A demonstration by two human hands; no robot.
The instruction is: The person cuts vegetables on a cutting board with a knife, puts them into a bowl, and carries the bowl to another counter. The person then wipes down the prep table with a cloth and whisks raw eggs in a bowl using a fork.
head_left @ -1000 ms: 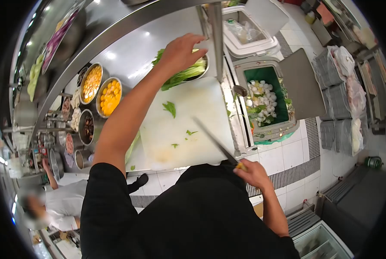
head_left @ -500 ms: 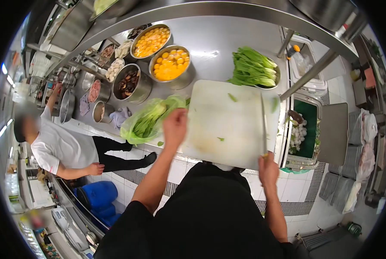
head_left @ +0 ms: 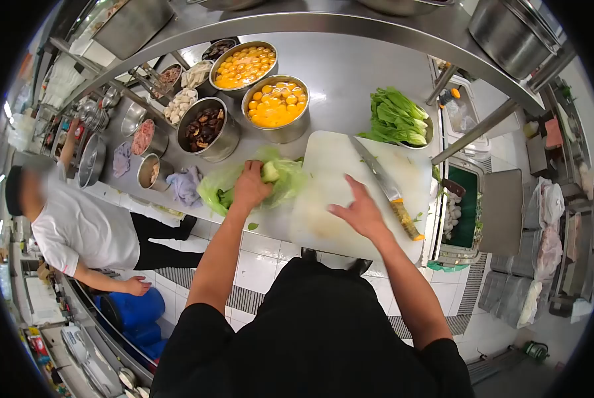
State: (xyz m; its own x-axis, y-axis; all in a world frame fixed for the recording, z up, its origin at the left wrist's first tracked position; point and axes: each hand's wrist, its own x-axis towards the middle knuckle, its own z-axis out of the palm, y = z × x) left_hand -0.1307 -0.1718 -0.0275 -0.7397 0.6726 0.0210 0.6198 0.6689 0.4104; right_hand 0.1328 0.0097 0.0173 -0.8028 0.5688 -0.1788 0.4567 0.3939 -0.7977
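My left hand [head_left: 250, 187] has its fingers curled over leafy greens [head_left: 270, 174] in a thin green plastic bag [head_left: 288, 180], left of the white cutting board [head_left: 320, 159]. Whether it also pinches the bag is hard to make out. My right hand [head_left: 362, 211] hovers over the board with thumb and forefinger spread, holding nothing. To its right a knife [head_left: 384, 178] lies flat on the board, its worn yellowish handle toward me. Beyond the board's far right corner, a bunch of leafy greens [head_left: 398, 118] rests on a metal bowl.
Metal pots of egg yolks [head_left: 277, 106] and dark mushroom-like pieces [head_left: 205, 129] stand at the back left. A steel shelf [head_left: 310, 25] runs overhead on posts. At right is a green-lined bin [head_left: 468, 209]. A person in a white shirt [head_left: 88, 222] stands at left.
My right hand has let go of the knife, now lying on the board, and moved left over the board. My left hand has moved left onto the bagged greens.
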